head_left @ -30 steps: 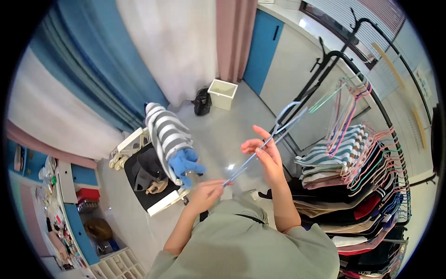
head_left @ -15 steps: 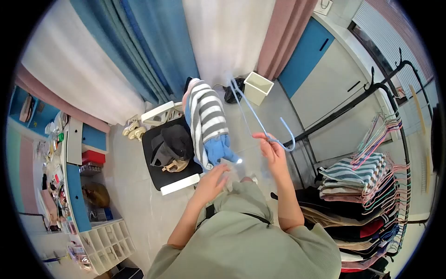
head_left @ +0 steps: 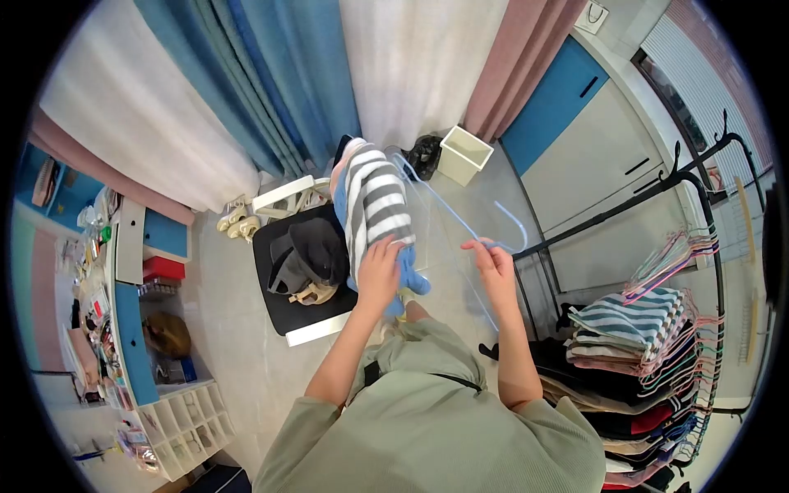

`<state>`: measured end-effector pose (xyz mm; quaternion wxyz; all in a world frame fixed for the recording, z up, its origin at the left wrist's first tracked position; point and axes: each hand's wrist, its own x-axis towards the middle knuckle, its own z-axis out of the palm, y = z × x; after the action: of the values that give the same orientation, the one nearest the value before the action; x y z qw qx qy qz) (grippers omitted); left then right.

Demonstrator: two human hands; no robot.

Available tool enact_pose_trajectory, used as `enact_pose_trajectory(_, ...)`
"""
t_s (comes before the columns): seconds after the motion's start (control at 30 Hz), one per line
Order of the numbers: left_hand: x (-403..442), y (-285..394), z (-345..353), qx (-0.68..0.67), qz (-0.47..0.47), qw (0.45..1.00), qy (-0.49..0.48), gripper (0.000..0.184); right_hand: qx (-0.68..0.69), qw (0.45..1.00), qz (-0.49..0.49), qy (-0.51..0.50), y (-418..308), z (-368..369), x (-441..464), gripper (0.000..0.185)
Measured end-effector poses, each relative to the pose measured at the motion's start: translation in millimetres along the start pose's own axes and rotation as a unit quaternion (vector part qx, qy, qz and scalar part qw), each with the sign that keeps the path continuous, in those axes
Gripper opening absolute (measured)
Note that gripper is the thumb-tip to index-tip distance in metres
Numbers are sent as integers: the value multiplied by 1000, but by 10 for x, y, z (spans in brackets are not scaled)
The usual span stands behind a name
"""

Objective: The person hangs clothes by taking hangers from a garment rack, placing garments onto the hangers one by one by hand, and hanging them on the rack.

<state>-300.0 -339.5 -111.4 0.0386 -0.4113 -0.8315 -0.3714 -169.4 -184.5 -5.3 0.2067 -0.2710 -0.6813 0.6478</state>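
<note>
A light blue hanger (head_left: 445,204) is pinched near its hook in my right hand (head_left: 496,269). My left hand (head_left: 380,274) lies over the lower part of a grey-and-white striped garment (head_left: 380,201), which hangs over the side of a chair. Blue cloth (head_left: 413,275) shows just beside and below that hand. My left fingertips rest against the stripes; whether they grip the cloth is hard to make out. Dark grey caps or cloth (head_left: 308,255) and a beige item (head_left: 316,293) sit on the black chair seat (head_left: 271,306).
On the right, a black rack (head_left: 608,215) holds many garments (head_left: 629,324) and spare hangers (head_left: 670,255). A cream bin (head_left: 464,156) and a black bag (head_left: 422,156) stand near the curtains. Shelves and a cluttered desk (head_left: 99,316) are at left.
My left hand has let go of the hanger and moved onto the striped garment. The hanger has turned in my right hand. The view has shifted, placing the chair nearer the middle.
</note>
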Motion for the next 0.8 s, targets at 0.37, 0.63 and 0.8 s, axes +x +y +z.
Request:
enact_pose_trajectory(0.37,590,-48,496,224,140,958,-110,37,-25,999,-11,46,77,-82,478,22)
enact_pose_trajectory(0.63,873,-168,419,64,-107,987,-98,21,-28,999,19,37,261,-116,575,21)
enact_pose_trajectory(0.8,923,-25,-249,-195,-186,963,-26,16,-14,1000,-6,-1,276,77,589,42)
